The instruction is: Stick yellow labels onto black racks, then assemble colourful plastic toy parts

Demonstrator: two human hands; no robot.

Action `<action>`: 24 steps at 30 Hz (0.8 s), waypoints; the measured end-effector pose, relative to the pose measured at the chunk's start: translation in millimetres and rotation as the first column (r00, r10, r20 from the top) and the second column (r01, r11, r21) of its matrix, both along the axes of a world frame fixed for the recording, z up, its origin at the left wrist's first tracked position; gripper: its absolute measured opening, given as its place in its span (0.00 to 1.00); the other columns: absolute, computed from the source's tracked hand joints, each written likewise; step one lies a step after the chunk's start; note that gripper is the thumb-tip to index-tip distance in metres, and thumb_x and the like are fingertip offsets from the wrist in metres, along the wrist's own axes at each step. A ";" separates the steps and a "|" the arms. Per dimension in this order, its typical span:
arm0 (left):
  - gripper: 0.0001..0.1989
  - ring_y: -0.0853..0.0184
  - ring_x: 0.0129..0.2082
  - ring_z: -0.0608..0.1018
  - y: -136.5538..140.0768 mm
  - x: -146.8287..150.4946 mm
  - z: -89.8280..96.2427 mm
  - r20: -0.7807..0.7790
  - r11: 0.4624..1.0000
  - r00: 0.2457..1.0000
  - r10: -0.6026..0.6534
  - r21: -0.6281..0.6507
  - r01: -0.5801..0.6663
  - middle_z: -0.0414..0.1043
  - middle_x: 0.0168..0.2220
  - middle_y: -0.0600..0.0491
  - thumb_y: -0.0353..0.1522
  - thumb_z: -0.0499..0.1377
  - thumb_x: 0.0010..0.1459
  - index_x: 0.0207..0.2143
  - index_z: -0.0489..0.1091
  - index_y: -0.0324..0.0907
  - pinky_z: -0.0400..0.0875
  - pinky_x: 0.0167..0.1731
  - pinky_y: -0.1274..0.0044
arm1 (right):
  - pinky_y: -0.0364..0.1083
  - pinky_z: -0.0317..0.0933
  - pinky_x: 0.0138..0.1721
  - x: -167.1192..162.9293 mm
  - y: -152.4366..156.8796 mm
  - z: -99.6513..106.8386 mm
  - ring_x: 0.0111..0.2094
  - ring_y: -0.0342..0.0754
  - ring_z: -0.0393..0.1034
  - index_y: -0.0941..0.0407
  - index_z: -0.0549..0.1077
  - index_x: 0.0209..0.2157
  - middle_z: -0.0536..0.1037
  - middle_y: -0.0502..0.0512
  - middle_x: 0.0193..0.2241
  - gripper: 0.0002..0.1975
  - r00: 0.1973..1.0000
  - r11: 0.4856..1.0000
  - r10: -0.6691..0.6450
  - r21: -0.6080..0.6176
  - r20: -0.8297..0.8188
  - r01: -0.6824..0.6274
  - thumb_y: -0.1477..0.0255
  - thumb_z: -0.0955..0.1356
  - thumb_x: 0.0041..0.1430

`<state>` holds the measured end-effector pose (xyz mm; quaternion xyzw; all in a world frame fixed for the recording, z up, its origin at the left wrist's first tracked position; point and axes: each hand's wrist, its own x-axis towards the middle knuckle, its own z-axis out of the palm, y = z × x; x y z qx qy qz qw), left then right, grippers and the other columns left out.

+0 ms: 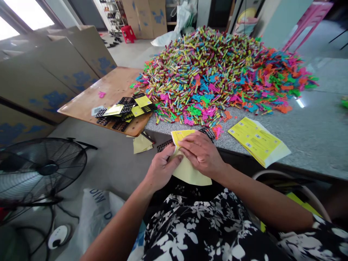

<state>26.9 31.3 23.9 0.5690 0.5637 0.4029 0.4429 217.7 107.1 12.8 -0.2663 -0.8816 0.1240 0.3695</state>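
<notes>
Near my lap, both hands are on a yellow label sheet (191, 174), its pale backing hanging down and part of its printed face turned up at the top. My left hand (163, 165) pinches the sheet's left side between thumb and fingers. Across the upper part lies my right hand (202, 152), its fingers bent and closed on the sheet near its folded edge. Parts of a black plastic rack (207, 133) show behind and beside my hands. To the right, a stack of yellow label sheets (254, 139) rests on the stone counter's front edge.
A large heap of small colourful plastic toys (214, 69) covers much of the counter (320, 127). Black racks with yellow labels (125, 110) lie on a wooden table (89, 94). A floor fan (46, 168) stands left, below large cardboard boxes (51, 72).
</notes>
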 end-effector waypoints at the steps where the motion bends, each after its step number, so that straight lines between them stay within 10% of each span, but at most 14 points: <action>1: 0.13 0.62 0.44 0.76 -0.1 0.1 -0.1 -0.001 1.000 1.000 0.005 0.006 -0.005 0.77 0.45 0.50 0.40 0.61 0.68 0.46 0.79 0.42 0.72 0.46 0.75 | 0.59 0.66 0.64 -0.1 -0.6 0.3 0.53 0.54 0.77 0.50 0.82 0.53 0.83 0.58 0.48 0.13 1.000 1.000 -0.008 -0.006 -0.020 0.007 0.68 0.66 0.76; 13: 0.12 0.66 0.32 0.75 -7.9 1.6 -3.3 0.088 0.987 0.989 0.119 -0.122 -0.108 0.76 0.36 0.54 0.39 0.64 0.62 0.42 0.79 0.41 0.71 0.33 0.77 | 0.52 0.72 0.53 -2.6 -5.0 3.1 0.47 0.52 0.78 0.53 0.79 0.42 0.83 0.58 0.41 0.11 0.966 0.955 -0.083 -0.297 -0.244 0.007 0.67 0.65 0.75; 18: 0.21 0.64 0.28 0.79 -9.8 -2.8 -10.0 0.331 0.948 0.918 0.217 -0.294 -0.118 0.81 0.35 0.52 0.40 0.68 0.57 0.52 0.79 0.42 0.73 0.29 0.76 | 0.47 0.69 0.43 2.4 -0.1 0.7 0.38 0.49 0.76 0.54 0.77 0.38 0.81 0.53 0.36 0.13 0.938 0.811 -0.239 -0.583 -0.251 0.050 0.62 0.67 0.73; 24: 0.13 0.66 0.27 0.79 -15.2 -33.9 -23.2 0.315 0.919 0.902 0.295 -0.351 -0.178 0.80 0.30 0.55 0.38 0.70 0.53 0.40 0.81 0.42 0.71 0.27 0.78 | 0.43 0.61 0.28 20.3 14.4 0.2 0.26 0.44 0.67 0.56 0.78 0.34 0.76 0.48 0.25 0.17 0.875 0.693 -0.392 -0.716 -0.283 0.079 0.56 0.71 0.67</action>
